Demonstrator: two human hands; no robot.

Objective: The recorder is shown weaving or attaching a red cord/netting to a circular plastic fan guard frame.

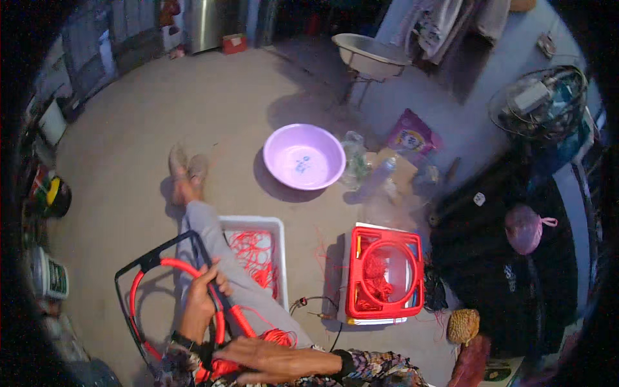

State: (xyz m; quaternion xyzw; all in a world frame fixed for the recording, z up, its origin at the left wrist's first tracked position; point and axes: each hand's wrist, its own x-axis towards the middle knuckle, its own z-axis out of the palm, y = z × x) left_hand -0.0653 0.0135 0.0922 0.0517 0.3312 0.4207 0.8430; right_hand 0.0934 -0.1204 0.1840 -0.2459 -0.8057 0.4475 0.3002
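Note:
My left hand (205, 290) is closed around the right side of a black square frame (122, 284) tilted over my lap. Inside the frame sits a red ring (134, 300), and red cord is wrapped thickly along the side by my hand. Near the bottom edge my right hand (277, 358) lies stretched out, fingers pointing left and slightly blurred, over a bundle of red cord (222, 367). What its fingertips touch is partly hidden. More loose red cord (280, 337) rests on my leg just above the right hand.
A white tray (281, 258) with tangled red cord lies beside my leg. Right of it, a red frame (353, 271) tops a white box with red cord inside. Beyond stand a purple basin (274, 171) and a basin on a stand (361, 64). Black cables (322, 298) cross the floor.

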